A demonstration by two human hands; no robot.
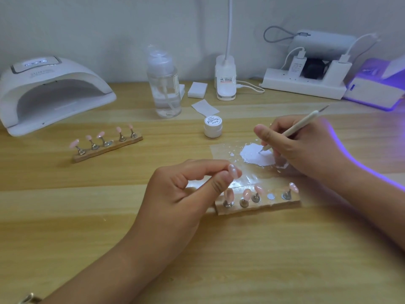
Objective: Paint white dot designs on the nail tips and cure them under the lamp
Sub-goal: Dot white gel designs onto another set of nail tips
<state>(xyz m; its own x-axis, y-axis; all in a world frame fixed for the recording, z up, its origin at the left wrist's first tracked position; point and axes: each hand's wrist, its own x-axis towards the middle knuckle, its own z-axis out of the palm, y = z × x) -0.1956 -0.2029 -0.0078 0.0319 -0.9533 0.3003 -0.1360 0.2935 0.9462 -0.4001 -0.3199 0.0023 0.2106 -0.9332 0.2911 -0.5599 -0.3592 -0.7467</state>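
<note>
Head view — one nail tip (233,171) between clamped left fingers (215,182), one pen (300,124) in clamped right fingers (266,134).

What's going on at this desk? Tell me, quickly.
A person is decorating nail tips. The left hand pinches one pink nail tip by the near stand, which carries four more and one bare spot. The right hand holds a dotting pen with its point in the white paint. A second stand with five tips sits by the lamp.
</note>
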